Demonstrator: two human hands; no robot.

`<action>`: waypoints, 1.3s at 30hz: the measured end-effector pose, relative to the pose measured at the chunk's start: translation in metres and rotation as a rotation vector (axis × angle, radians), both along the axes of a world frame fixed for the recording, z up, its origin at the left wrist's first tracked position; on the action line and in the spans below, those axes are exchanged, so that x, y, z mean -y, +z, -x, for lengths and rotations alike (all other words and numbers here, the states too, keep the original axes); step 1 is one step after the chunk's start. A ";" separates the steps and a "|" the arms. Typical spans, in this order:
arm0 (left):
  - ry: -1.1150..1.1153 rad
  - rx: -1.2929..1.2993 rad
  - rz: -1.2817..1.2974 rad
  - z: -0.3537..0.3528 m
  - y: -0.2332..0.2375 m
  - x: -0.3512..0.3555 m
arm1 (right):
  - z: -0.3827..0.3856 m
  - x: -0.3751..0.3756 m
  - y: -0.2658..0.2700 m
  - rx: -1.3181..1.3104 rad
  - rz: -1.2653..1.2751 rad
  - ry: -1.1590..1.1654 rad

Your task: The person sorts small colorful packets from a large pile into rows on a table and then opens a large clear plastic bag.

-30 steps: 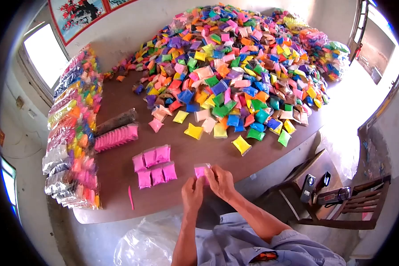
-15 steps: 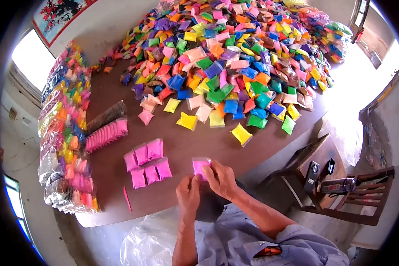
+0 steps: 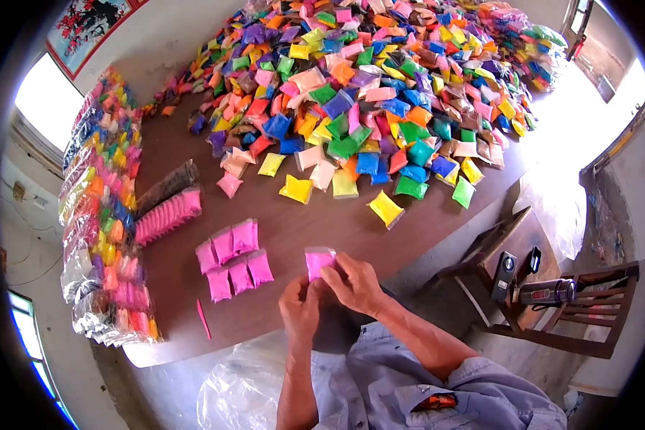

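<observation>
A small clear packet with pink filling (image 3: 318,262) is held upright at the table's front edge. My right hand (image 3: 354,285) grips its right side, thumb across the front. At the packet's lower left, my left hand (image 3: 300,304) is closed with fingertips pinched on its bottom corner. Left of my hands, several similar pink packets (image 3: 233,259) lie in two short rows. A slim pink tool (image 3: 203,319) rests nearer the table edge. Farther back, a tight row of pink packets (image 3: 169,216) lies beside a row of dark packets (image 3: 168,188).
A large heap of coloured packets (image 3: 365,100) covers the back of the brown table (image 3: 279,222). Bagged packets (image 3: 104,208) are stacked along the left edge. To the right stand a small wooden table (image 3: 512,265) with a flask (image 3: 547,292) and a chair (image 3: 595,315).
My hands and the pink packet have shifted slightly left and up in view. The right thumb now lies lower across the packet, showing more of its top.
</observation>
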State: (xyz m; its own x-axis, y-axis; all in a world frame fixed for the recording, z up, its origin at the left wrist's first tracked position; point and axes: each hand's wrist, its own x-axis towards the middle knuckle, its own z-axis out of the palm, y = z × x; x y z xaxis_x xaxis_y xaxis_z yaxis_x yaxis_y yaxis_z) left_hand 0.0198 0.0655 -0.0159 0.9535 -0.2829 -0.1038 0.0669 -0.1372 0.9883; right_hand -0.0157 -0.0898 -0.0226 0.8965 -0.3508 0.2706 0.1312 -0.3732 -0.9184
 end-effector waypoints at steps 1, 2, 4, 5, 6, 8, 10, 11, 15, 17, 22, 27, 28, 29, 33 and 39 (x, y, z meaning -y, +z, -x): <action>0.000 0.010 -0.030 0.000 0.004 0.001 | 0.000 0.001 0.001 -0.001 -0.002 0.000; 0.000 0.021 -0.059 0.000 0.006 0.001 | 0.000 0.001 0.001 -0.003 -0.006 -0.001; -0.023 0.110 -0.078 -0.002 -0.001 -0.002 | 0.000 0.002 0.002 -0.003 -0.010 -0.004; -0.047 0.199 -0.096 -0.003 -0.004 -0.002 | 0.000 0.002 0.001 0.024 -0.009 -0.012; -0.048 0.199 -0.097 -0.002 -0.006 -0.002 | 0.000 0.002 0.001 0.050 -0.007 -0.018; -0.037 0.149 -0.052 -0.002 -0.007 0.000 | 0.000 0.001 0.004 0.032 -0.014 -0.009; -0.016 0.101 -0.026 0.000 -0.010 -0.001 | 0.000 0.002 0.006 0.018 -0.018 -0.001; 0.006 0.054 0.001 -0.001 -0.012 -0.001 | 0.000 0.003 0.007 0.017 0.007 0.008; 0.032 0.025 0.015 -0.003 -0.012 -0.003 | -0.002 0.003 0.011 0.081 0.027 -0.003; 0.035 0.072 -0.096 -0.003 -0.009 -0.003 | -0.002 0.004 0.008 0.044 -0.014 -0.007; 0.054 0.049 0.023 -0.004 -0.007 -0.003 | 0.003 0.006 0.008 -0.021 -0.049 0.029; 0.044 0.003 -0.069 -0.002 -0.003 -0.005 | 0.001 0.002 0.003 0.042 -0.091 0.006; 0.039 0.001 -0.039 -0.001 -0.003 -0.004 | 0.001 0.002 0.003 0.044 -0.091 0.008; 0.036 0.001 -0.008 0.000 -0.002 -0.002 | 0.001 0.002 0.002 0.024 -0.128 0.001; 0.054 -0.013 0.074 0.002 0.011 0.003 | 0.001 0.002 0.002 -0.027 -0.163 0.023; 0.088 0.001 0.062 0.001 0.002 -0.001 | 0.001 0.001 0.008 -0.016 -0.121 0.081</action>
